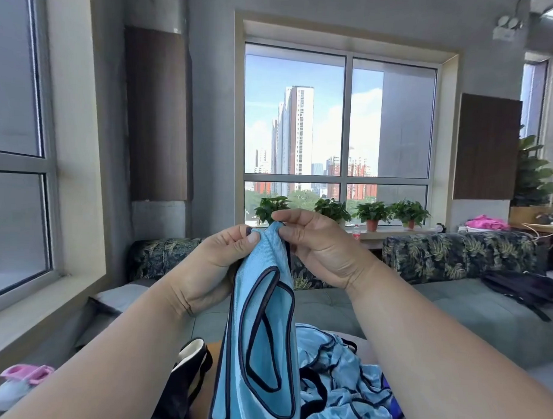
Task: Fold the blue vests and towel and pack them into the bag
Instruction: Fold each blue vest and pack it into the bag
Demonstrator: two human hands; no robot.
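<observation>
while held up high in open air over the sofa (328, 308), blue vest (258, 334) hanging long, top edge pinched by left hand (223, 254) and right hand (315, 242); more vests (341, 384) heaped below, bag (184, 378) beside.

A vest (258, 334) hangs at centre, its top edge pinched between the left hand (226, 257) on its left and the right hand (314, 245) on its right, in front of a window (339, 133). Potted plants (372, 212) line the sill behind the vest. A sofa (328, 308) lies below and behind it. A heap of vests (344, 384) rests just right of the hanging vest; a bag (184, 381) sits just left. A backpack (526, 290) lies far right on the sofa.
</observation>
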